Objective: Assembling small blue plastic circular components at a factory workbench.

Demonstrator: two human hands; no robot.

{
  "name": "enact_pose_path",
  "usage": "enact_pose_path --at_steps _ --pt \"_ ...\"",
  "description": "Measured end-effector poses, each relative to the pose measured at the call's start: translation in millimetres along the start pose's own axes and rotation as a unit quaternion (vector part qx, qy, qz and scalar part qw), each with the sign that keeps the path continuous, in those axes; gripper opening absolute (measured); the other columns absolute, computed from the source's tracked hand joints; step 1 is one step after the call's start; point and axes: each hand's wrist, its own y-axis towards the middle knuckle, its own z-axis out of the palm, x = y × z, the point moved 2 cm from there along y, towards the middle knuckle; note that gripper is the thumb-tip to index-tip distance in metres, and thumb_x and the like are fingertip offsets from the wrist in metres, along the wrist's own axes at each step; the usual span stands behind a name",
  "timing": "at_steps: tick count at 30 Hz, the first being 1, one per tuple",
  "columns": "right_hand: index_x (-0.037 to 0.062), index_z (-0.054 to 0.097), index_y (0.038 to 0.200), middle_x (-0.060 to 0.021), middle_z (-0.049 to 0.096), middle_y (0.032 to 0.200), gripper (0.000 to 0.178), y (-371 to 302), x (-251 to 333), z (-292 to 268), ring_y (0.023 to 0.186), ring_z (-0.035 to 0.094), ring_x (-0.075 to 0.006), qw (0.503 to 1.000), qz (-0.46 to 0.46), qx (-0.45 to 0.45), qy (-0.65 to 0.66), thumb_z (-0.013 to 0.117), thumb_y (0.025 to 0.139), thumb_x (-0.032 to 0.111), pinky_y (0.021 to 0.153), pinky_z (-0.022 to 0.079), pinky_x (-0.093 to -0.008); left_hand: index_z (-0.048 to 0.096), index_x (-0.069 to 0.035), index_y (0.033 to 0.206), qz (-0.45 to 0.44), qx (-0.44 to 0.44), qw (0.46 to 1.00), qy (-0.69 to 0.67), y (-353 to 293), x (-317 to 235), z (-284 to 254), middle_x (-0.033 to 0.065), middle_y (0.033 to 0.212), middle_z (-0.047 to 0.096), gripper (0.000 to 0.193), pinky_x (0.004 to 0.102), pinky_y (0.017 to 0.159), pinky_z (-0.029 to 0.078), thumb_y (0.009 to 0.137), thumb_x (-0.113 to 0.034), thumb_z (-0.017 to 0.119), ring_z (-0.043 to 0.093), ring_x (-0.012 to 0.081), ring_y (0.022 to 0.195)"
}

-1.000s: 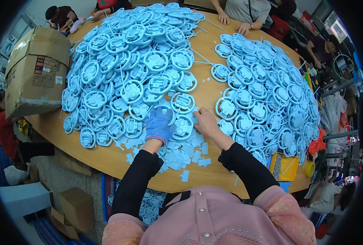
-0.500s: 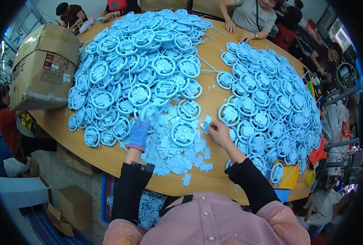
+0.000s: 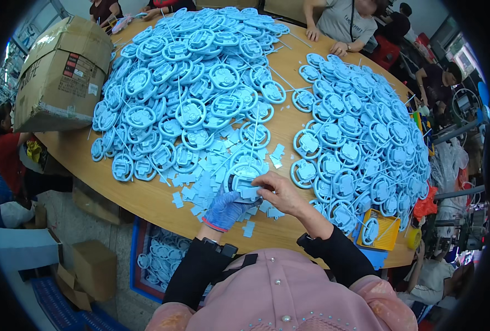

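Observation:
My left hand (image 3: 223,212), in a blue-purple glove, grips a light-blue toy steering wheel (image 3: 235,180) just above the near part of the table. Bare, my right hand (image 3: 283,194) pinches a small flat light-blue plastic plate (image 3: 250,192) against the wheel's middle. Whether the plate is seated there I cannot tell, as fingers hide part of it. Loose plates (image 3: 203,185) of the same kind lie scattered around and beyond my left hand. Big heaps of wheels rise on both sides: one heap (image 3: 192,71) at the far left, another (image 3: 361,138) at the right.
A large cardboard box (image 3: 63,77) stands at the table's left edge. Right of me are a yellow basket (image 3: 391,234) and a yellow tape roll (image 3: 414,238). Below the table edge sits a blue crate (image 3: 135,270) of wheels. Other people work around the table; thin rods poke from the heaps.
My left hand has come nearer and to the right with a wheel. My right hand has moved left to meet it, bringing a plate against the wheel.

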Motion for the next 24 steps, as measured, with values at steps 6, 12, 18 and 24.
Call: enact_pose_path --at_steps 6,12,18,24 --pt "0.0005 0.056 0.092 -0.0031 0.053 0.081 0.018 -18.2 -17.1 6.2 0.068 0.055 -0.0093 0.97 0.166 -0.062 0.165 0.067 0.079 0.004 0.06 0.046 -0.0259 0.025 -0.007 0.134 -0.016 -0.023 0.996 0.083 4.8 7.6 11.5 0.0152 0.123 0.048 0.072 0.0436 0.083 0.056 0.078 -0.009 0.071 0.058 0.0303 0.106" --pt "-0.0003 0.053 0.102 -0.0013 0.052 0.084 0.033 -29.0 -26.6 10.1 0.068 0.052 -0.0059 0.917 0.158 -0.185 0.317 0.073 0.078 0.01 0.058 0.045 -0.0204 0.033 -0.006 0.13 0.059 -0.054 0.962 0.263 10.8 19.2 33.0 0.0116 0.118 0.051 0.067 0.0332 0.078 0.057 0.076 -0.007 0.073 0.059 0.0218 0.102" --pt "-0.0027 0.051 0.119 -0.0029 0.057 0.089 0.049 -25.5 -48.4 12.9 0.075 0.055 -0.0068 0.946 0.132 -0.189 0.228 0.072 0.082 0.021 0.063 0.046 -0.0214 0.041 -0.007 0.127 0.079 -0.099 0.98 0.155 19.4 29.1 34.0 0.0094 0.115 0.055 0.056 0.031 0.079 0.056 0.079 -0.003 0.07 0.059 0.0196 0.1" --pt "-0.0018 0.051 0.121 -0.0034 0.06 0.089 0.05 -25.3 -50.6 10.3 0.076 0.055 -0.0077 0.916 0.143 -0.202 0.317 0.07 0.084 0.026 0.067 0.046 -0.0224 0.043 -0.008 0.126 0.07 -0.12 0.985 0.105 16.9 36.2 29.9 0.0068 0.115 0.056 0.054 0.0296 0.081 0.053 0.079 -0.006 0.07 0.059 0.0172 0.101"
